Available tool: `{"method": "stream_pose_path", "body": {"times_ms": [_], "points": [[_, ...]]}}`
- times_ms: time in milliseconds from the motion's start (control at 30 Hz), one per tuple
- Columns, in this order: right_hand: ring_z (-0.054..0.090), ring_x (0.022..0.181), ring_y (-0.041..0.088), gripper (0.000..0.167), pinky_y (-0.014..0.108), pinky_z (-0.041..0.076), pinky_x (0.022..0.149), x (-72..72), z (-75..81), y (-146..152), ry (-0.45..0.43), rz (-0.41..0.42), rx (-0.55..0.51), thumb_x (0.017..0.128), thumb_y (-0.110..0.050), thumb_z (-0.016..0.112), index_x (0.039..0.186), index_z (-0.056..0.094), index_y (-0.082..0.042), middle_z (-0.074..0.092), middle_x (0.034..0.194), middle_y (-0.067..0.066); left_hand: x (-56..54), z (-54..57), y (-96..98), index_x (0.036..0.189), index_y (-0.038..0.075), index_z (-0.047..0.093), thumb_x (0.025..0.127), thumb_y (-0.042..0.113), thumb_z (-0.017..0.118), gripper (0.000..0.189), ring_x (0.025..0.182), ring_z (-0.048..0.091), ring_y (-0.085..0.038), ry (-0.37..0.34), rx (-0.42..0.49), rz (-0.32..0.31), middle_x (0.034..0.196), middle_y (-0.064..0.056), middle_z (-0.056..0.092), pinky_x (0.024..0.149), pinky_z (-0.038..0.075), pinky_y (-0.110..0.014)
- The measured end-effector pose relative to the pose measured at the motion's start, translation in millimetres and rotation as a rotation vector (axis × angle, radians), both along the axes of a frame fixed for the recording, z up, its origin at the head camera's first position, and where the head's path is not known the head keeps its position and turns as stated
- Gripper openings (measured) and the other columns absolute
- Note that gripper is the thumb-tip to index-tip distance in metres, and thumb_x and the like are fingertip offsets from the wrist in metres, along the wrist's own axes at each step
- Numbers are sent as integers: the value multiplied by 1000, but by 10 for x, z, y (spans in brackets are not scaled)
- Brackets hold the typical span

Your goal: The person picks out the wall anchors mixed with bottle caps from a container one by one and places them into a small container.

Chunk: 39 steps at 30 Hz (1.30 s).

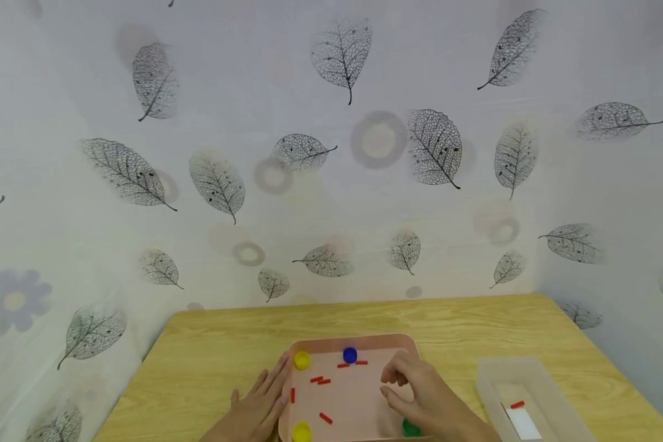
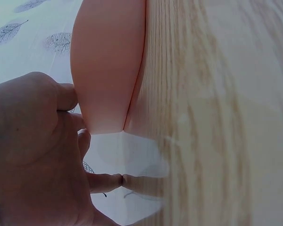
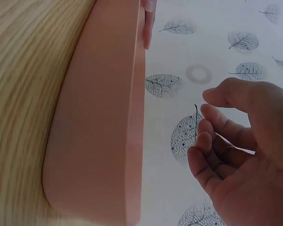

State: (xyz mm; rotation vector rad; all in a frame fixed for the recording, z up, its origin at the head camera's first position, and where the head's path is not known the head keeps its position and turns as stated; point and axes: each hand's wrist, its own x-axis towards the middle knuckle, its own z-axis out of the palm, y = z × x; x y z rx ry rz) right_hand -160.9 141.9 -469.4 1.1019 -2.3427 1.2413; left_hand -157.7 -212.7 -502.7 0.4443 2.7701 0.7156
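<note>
My left hand (image 1: pixel 252 410) rests against the left edge of the pink tray (image 1: pixel 347 339), fingers extended; in the left wrist view its thumb and some fingers touch the tray wall (image 2: pixel 108 70). Over the tray's right part hovers my right hand (image 1: pixel 420 396). Its fingers bend loosely, and a gap shows between thumb and forefinger, with nothing visible between them. Inside the tray lie several short red sticks (image 1: pixel 325 418), a blue round cap (image 1: pixel 350 355), a yellow cap (image 1: pixel 301 360) at the far left and another yellow cap (image 1: pixel 301 431) near the front. A green cap (image 1: pixel 411 428) is partly hidden by my right hand.
To the right of the tray stands a translucent white box (image 1: pixel 488 383); a red stick (image 1: pixel 517 404) and a white rectangular piece (image 1: pixel 523 423) lie in it. The wooden table (image 1: pixel 226 331) meets a leaf-patterned wall covering (image 1: pixel 331 202) behind and at the sides.
</note>
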Motion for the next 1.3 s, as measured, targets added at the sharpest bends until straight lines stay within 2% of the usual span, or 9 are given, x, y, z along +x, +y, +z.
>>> {"method": "stream_pose_path", "body": {"times_ms": [167,333,400,633,767,833,1000,1133,1300], "points": [[52,82,4,15,24,52,70,-20,-60,-151,14,-30,-11,96,-9,73,98,61,-18,56,94,-12,-3,-4,8,167,26,12,111,53,27,64,150,25,-46,4,-4,8,172,2,10,91,2,-94],[56,78,5,25,21,53,67,-74,-109,-304,126,-30,-42,86,1,78,95,62,-16,60,90,-11,-12,-38,8,167,28,12,111,53,28,64,149,28,-47,19,-17,17,172,2,12,91,4,-94],[56,78,4,25,21,53,67,-78,-123,-364,131,-31,-47,85,2,78,95,62,-15,60,90,-10,-10,-42,4,167,27,13,111,52,29,63,149,28,-47,24,-25,21,172,2,12,91,6,-94],[54,82,5,10,24,53,74,-45,-147,-552,-204,-3,-28,97,-13,71,97,62,-17,56,91,-13,10,-19,-10,167,28,13,111,51,28,62,149,28,-46,28,-26,23,172,3,11,92,6,-94],[55,82,6,6,25,53,75,-35,-173,-644,-327,17,-30,98,-15,70,97,63,-15,57,91,-11,18,-14,7,167,30,12,110,54,27,63,150,26,-46,21,-17,21,172,4,11,93,4,-93],[55,82,4,6,24,52,74,-36,-193,-685,-342,20,-33,98,-15,69,97,64,-16,59,90,-12,13,-7,15,166,31,12,110,55,27,63,151,25,-46,16,-9,23,172,5,11,93,2,-93],[52,78,1,7,21,51,71,-59,-280,-770,-312,58,-33,96,-15,71,95,64,-16,57,87,-13,21,18,14,166,30,14,110,55,29,63,150,27,-44,20,-15,30,172,6,12,93,3,-93],[52,77,0,8,20,51,70,-80,-341,-795,-355,82,-24,94,-14,72,93,65,-13,56,87,-13,34,26,11,166,30,15,110,56,28,64,150,28,-44,19,-27,29,172,5,12,93,5,-93],[54,77,1,8,20,52,70,-78,-361,-784,-404,62,-12,94,-13,72,93,64,-15,58,87,-12,27,7,25,166,29,14,110,55,28,64,150,28,-44,22,-22,25,172,5,12,93,5,-93]]}}
